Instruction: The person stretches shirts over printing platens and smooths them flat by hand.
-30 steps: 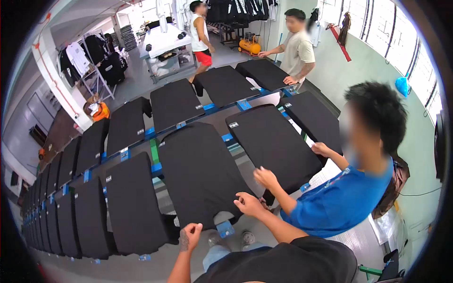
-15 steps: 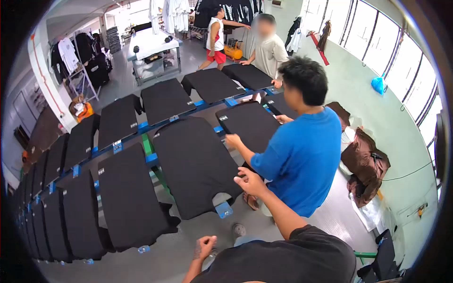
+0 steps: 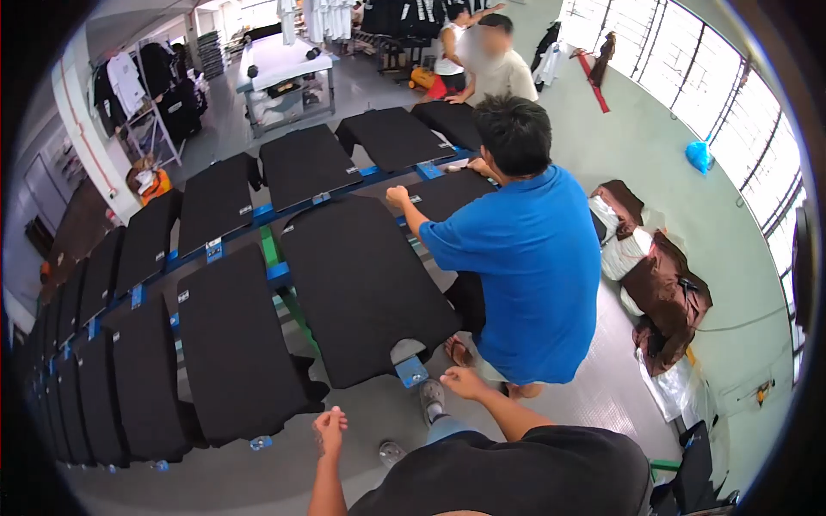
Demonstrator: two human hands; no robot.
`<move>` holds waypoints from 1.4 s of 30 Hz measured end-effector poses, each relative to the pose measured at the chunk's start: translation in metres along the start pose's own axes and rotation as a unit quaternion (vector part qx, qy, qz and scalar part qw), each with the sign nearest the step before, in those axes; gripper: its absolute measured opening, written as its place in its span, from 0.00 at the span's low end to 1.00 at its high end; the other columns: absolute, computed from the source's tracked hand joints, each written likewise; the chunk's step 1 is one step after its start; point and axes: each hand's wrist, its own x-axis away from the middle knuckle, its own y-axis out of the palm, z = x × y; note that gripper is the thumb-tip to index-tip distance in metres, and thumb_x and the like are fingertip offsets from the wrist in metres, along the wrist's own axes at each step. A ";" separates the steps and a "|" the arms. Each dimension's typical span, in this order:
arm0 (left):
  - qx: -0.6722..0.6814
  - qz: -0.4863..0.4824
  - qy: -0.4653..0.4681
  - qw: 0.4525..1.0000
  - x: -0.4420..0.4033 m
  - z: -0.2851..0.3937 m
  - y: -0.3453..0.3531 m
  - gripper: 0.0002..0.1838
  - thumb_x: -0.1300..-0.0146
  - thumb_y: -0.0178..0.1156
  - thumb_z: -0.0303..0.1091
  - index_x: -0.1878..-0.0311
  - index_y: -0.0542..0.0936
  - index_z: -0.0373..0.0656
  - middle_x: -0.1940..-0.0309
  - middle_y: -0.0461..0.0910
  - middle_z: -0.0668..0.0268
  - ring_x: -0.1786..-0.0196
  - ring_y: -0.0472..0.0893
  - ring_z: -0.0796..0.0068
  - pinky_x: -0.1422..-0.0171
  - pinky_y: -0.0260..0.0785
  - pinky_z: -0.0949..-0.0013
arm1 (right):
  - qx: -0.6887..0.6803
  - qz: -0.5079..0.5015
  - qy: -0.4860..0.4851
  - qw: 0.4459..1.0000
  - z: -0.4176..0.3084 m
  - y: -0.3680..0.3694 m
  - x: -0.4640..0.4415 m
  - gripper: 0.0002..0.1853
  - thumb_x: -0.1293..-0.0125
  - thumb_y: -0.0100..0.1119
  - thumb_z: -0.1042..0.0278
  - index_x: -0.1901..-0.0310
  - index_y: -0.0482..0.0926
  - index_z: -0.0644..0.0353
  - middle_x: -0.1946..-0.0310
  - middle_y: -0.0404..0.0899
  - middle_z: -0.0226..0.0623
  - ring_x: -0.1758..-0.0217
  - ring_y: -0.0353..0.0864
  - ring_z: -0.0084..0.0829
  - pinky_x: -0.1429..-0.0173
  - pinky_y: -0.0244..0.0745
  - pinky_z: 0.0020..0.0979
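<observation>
My left hand (image 3: 330, 430) is raised low in the view, its fingers loosely bent and apart, with nothing in them. It is nearest the lower edge of a black shirt (image 3: 237, 344) stretched flat over a board. My right hand (image 3: 465, 383), half open and empty, hovers beside the blue bracket (image 3: 411, 371) at the near end of another board. The black shirt (image 3: 366, 288) on that board lies smooth, its neck opening around the bracket end. Neither hand touches the cloth.
A co-worker in a blue shirt (image 3: 525, 267) leans over another black shirt (image 3: 452, 193) just ahead on the right. Two people stand farther back. Rows of shirt-covered boards run left along a blue rail (image 3: 284, 211). Brown cloth bundles (image 3: 658, 279) line the right wall.
My right hand has dropped from above the near shirt to beside its bracket. My left hand has moved left and slightly up. The co-worker in blue has moved farther along, bending forward.
</observation>
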 end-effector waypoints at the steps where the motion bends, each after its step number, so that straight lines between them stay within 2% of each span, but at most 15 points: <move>1: 0.008 0.009 -0.008 1.000 -0.004 -0.002 0.013 0.18 0.33 0.61 0.44 0.69 0.81 0.37 0.77 0.80 0.66 0.77 0.76 0.81 0.72 0.69 0.77 | -0.072 0.005 0.054 0.996 0.004 -0.006 -0.013 0.24 0.36 0.63 0.50 0.50 0.78 0.64 0.67 0.83 0.40 0.64 0.84 0.35 0.57 0.78 0.35; 3: -0.009 0.039 -0.012 0.999 -0.005 0.004 0.039 0.20 0.31 0.58 0.47 0.68 0.79 0.38 0.79 0.77 0.67 0.79 0.74 0.82 0.75 0.67 0.76 | -0.234 0.034 0.140 0.962 0.013 -0.014 -0.039 0.20 0.32 0.57 0.48 0.62 0.80 0.61 0.69 0.81 0.39 0.73 0.82 0.29 0.70 0.79 0.29; 5: 0.034 0.110 -0.031 0.993 -0.016 0.000 0.059 0.20 0.29 0.55 0.49 0.69 0.73 0.41 0.83 0.71 0.71 0.82 0.69 0.83 0.80 0.62 0.76 | -0.207 0.072 0.040 0.975 0.119 0.004 -0.102 0.28 0.30 0.48 0.38 0.70 0.78 0.58 0.72 0.81 0.39 0.75 0.81 0.29 0.73 0.78 0.30; 7: 0.064 0.143 -0.079 0.985 -0.027 -0.001 0.075 0.25 0.30 0.51 0.59 0.73 0.62 0.47 0.87 0.59 0.75 0.87 0.59 0.82 0.86 0.54 0.74 | -0.380 0.081 0.244 0.888 0.047 -0.043 -0.103 0.36 0.34 0.42 0.26 0.69 0.76 0.58 0.79 0.78 0.37 0.78 0.80 0.34 0.78 0.74 0.34; 8: 0.070 0.052 -0.138 0.987 -0.036 -0.016 0.061 0.28 0.31 0.47 0.65 0.67 0.68 0.45 0.83 0.67 0.71 0.84 0.66 0.80 0.81 0.61 0.73 | -0.411 0.072 0.299 0.858 0.024 -0.059 -0.104 0.36 0.35 0.42 0.25 0.66 0.76 0.59 0.74 0.79 0.39 0.76 0.81 0.35 0.76 0.73 0.32; 9: 0.018 0.161 -0.204 0.965 -0.031 0.000 0.080 0.33 0.32 0.45 0.68 0.57 0.72 0.41 0.74 0.75 0.65 0.76 0.73 0.76 0.74 0.69 0.70 | -0.440 0.055 0.305 0.843 0.019 -0.066 -0.110 0.36 0.35 0.43 0.26 0.64 0.77 0.59 0.71 0.79 0.40 0.73 0.81 0.34 0.72 0.74 0.33; 10: 0.081 0.099 -0.224 0.966 -0.041 -0.014 0.072 0.35 0.32 0.44 0.68 0.50 0.74 0.39 0.64 0.78 0.60 0.69 0.78 0.73 0.65 0.73 0.67 | -0.470 0.043 0.302 0.829 0.017 -0.073 -0.117 0.35 0.35 0.43 0.26 0.62 0.77 0.58 0.68 0.80 0.40 0.69 0.81 0.34 0.67 0.75 0.33; 16: 0.226 0.164 -0.142 0.950 -0.059 -0.019 0.079 0.21 0.29 0.53 0.54 0.53 0.75 0.44 0.67 0.78 0.65 0.71 0.77 0.74 0.65 0.71 0.69 | -0.520 -0.046 0.301 0.798 0.028 -0.081 -0.147 0.25 0.32 0.52 0.39 0.50 0.78 0.54 0.57 0.80 0.35 0.57 0.79 0.35 0.53 0.71 0.39; 21: 0.228 0.208 -0.129 0.943 -0.077 -0.012 0.073 0.15 0.30 0.57 0.47 0.61 0.78 0.44 0.74 0.76 0.70 0.73 0.74 0.77 0.68 0.66 0.72 | -0.541 0.003 0.283 0.792 0.028 -0.080 -0.158 0.14 0.27 0.51 0.57 0.50 0.78 0.57 0.55 0.81 0.32 0.56 0.79 0.30 0.57 0.71 0.34; 24: 0.146 0.189 -0.090 0.967 -0.084 -0.018 0.059 0.16 0.30 0.58 0.45 0.69 0.79 0.43 0.76 0.75 0.72 0.75 0.70 0.79 0.70 0.63 0.72 | -0.538 0.011 0.194 0.820 0.031 -0.082 -0.134 0.13 0.27 0.52 0.57 0.54 0.77 0.58 0.62 0.81 0.31 0.64 0.79 0.28 0.63 0.71 0.30; 28: 0.158 0.189 -0.109 0.963 -0.071 -0.014 0.056 0.15 0.33 0.62 0.45 0.66 0.79 0.41 0.75 0.77 0.72 0.72 0.75 0.80 0.65 0.69 0.75 | -0.419 0.063 0.279 0.862 0.073 -0.077 -0.077 0.15 0.27 0.52 0.54 0.62 0.76 0.60 0.75 0.73 0.30 0.72 0.76 0.27 0.68 0.71 0.31; 36: 0.011 0.179 -0.058 0.982 -0.067 -0.028 0.041 0.19 0.32 0.61 0.45 0.70 0.78 0.37 0.75 0.80 0.66 0.74 0.78 0.78 0.69 0.70 0.72 | -0.582 0.028 0.271 0.766 0.023 -0.063 -0.152 0.22 0.29 0.51 0.48 0.48 0.78 0.59 0.55 0.83 0.41 0.57 0.82 0.39 0.52 0.77 0.38; 38: -0.163 0.181 -0.008 0.970 -0.070 -0.024 0.039 0.22 0.32 0.60 0.46 0.73 0.78 0.35 0.79 0.79 0.66 0.75 0.78 0.76 0.68 0.68 0.70 | -0.471 0.111 0.252 0.838 0.086 -0.051 -0.188 0.25 0.32 0.55 0.47 0.48 0.78 0.63 0.52 0.82 0.45 0.49 0.80 0.41 0.48 0.75 0.40; 39: -0.273 0.187 0.016 0.944 -0.072 -0.022 0.032 0.23 0.33 0.59 0.47 0.74 0.78 0.35 0.82 0.77 0.66 0.76 0.77 0.75 0.68 0.67 0.67 | -0.208 0.206 0.304 0.907 -0.023 -0.084 -0.149 0.20 0.33 0.59 0.53 0.68 0.77 0.66 0.73 0.74 0.34 0.73 0.71 0.30 0.66 0.67 0.36; 42: -0.204 0.219 0.020 0.954 -0.072 -0.015 0.027 0.23 0.34 0.59 0.48 0.73 0.79 0.34 0.81 0.78 0.66 0.76 0.77 0.75 0.68 0.68 0.65 | 0.040 0.222 0.096 0.969 0.001 -0.099 -0.136 0.25 0.34 0.58 0.49 0.75 0.73 0.68 0.82 0.74 0.43 0.77 0.72 0.37 0.68 0.67 0.41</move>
